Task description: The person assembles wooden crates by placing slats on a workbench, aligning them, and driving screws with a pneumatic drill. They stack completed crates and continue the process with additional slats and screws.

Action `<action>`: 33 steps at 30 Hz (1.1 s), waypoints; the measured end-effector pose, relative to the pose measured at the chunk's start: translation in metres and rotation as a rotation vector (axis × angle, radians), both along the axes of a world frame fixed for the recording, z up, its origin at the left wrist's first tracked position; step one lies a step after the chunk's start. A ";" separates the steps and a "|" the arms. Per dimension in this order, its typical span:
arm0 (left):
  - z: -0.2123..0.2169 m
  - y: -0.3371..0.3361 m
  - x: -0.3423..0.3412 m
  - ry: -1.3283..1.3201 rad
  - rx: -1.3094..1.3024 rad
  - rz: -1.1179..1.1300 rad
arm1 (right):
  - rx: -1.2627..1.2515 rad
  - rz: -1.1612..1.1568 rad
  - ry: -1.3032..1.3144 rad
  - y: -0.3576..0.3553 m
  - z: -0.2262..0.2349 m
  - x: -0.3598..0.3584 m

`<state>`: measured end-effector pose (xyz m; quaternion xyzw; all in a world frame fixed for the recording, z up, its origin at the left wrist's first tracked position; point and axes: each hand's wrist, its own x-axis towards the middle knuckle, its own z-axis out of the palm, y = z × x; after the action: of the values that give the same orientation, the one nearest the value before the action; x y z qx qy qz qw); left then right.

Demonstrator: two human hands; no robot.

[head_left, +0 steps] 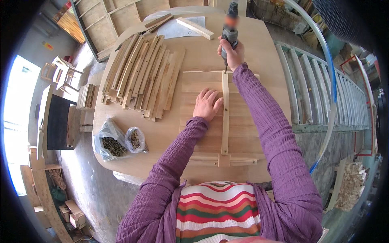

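Note:
My right hand (232,52) grips a grey and orange power screwdriver (230,34), held upright. Its bit points down at the far end of a narrow wooden strip (225,117). That strip runs lengthwise over a slatted wooden panel (243,109) lying on the table. Dark screw spots show along the strip. With fingers spread, my left hand (208,104) lies flat on the panel, its fingertips beside the strip's left edge. At the panel's near end, a small wooden block (224,160) sits where the strip meets a cross strip (243,162).
Left of the panel lies a pile of wooden strips (139,77). Two plastic bags of screws (113,146) stand at the table's near left. A paper sheet (180,28) with a loose wooden bar (195,28) lies at the far side. A roller conveyor (320,89) stands to the right.

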<state>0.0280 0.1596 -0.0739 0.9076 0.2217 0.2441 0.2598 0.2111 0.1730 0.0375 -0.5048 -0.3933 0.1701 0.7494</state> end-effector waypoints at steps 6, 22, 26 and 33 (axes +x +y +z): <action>0.001 0.003 -0.002 -0.057 -0.070 0.001 | 0.247 -0.002 -0.073 -0.033 0.035 0.002; -0.007 0.007 0.000 -0.178 -0.145 -0.019 | 0.062 -0.333 -0.053 -0.312 -0.002 -0.072; 0.002 0.024 -0.008 -0.370 -0.847 0.032 | -0.004 -0.339 0.069 -0.363 -0.013 -0.093; -0.001 -0.021 -0.118 -0.023 -0.424 0.195 | 0.100 -0.261 0.325 -0.409 -0.042 -0.144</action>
<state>-0.0902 0.1390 -0.0751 0.8041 0.3518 0.2265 0.4224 0.0672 -0.2363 -0.0049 -0.4795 -0.2066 0.1308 0.8428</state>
